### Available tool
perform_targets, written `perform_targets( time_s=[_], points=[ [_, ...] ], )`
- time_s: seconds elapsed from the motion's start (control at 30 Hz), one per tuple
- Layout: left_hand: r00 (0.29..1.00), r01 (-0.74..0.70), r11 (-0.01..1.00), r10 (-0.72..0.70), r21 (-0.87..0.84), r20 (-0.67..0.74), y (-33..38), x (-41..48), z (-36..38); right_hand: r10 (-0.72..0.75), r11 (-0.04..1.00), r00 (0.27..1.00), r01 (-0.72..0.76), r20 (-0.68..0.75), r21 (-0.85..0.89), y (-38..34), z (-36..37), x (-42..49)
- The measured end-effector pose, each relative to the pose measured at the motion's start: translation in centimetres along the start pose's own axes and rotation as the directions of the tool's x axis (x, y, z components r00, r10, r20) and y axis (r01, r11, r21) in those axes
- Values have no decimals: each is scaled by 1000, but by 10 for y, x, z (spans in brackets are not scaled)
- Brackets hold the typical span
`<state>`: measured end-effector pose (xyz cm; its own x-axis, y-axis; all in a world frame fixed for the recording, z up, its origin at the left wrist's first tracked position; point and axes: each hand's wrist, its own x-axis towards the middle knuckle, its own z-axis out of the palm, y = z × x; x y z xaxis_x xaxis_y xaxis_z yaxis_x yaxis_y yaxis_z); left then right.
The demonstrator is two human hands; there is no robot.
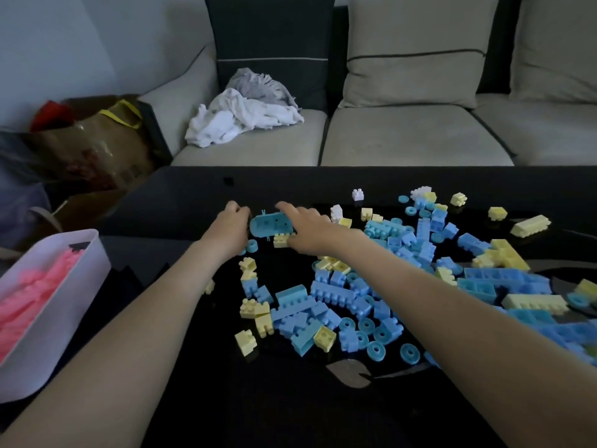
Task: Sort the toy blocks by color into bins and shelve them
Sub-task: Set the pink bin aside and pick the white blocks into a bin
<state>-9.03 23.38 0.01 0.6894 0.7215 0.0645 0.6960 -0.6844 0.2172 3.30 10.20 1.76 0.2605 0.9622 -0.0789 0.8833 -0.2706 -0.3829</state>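
Reaching out over the black table (181,202) with both arms, toward the blue oval piece (268,226) lying flat at the far left fringe of the pile of blue and yellow blocks (329,294). Stretching the right hand (308,232) over the piece's right end, fingers fairly straight and spread, index finger pointing past its far edge; seemingly touching rather than gripping. Curling the left hand (232,229) into a loose fist right against the piece's rounded left end; not possible to tell whether anything is pinched inside.

Lying with the long axis running left to right across the view, right end dipping slightly nearer, broad face with small holes turned up, thin pegs sticking out from the far and near edges. Sitting just beside a small yellow block (280,240), itself tucked under the thumb side of the right hand.

Judging by looks: hollow moulded plastic, light, stiff, likely sliding easily on the glossy top, hardly fragile except perhaps at the thin pegs. Favouring a pinch across the short width near the middle, or one hand at each end, keeping clear of the pegs.

Waiting at the near left: a white bin (74,302) holding pink blocks (35,295), well apart from the blue piece.
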Motion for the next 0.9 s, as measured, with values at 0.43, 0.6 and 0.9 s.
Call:
perform_targets(
  time_s=[0.43, 0.6, 0.9],
  points=[
    [997, 70, 997, -69, -39, 19, -16, -18, -18, -196, 970, 975, 178, 103, 165, -13, 2, -42],
    [999, 34, 989, -38, -144, -19, 2, -19, -28, -9, 1000, 988, 5, -157, -24, 9, -12, -23],
    [997, -76, 987, 76, -143, -7, 56, -15, -39, 256, 956, 967, -255, -14, -144, 48, -24, 16]
  ],
)
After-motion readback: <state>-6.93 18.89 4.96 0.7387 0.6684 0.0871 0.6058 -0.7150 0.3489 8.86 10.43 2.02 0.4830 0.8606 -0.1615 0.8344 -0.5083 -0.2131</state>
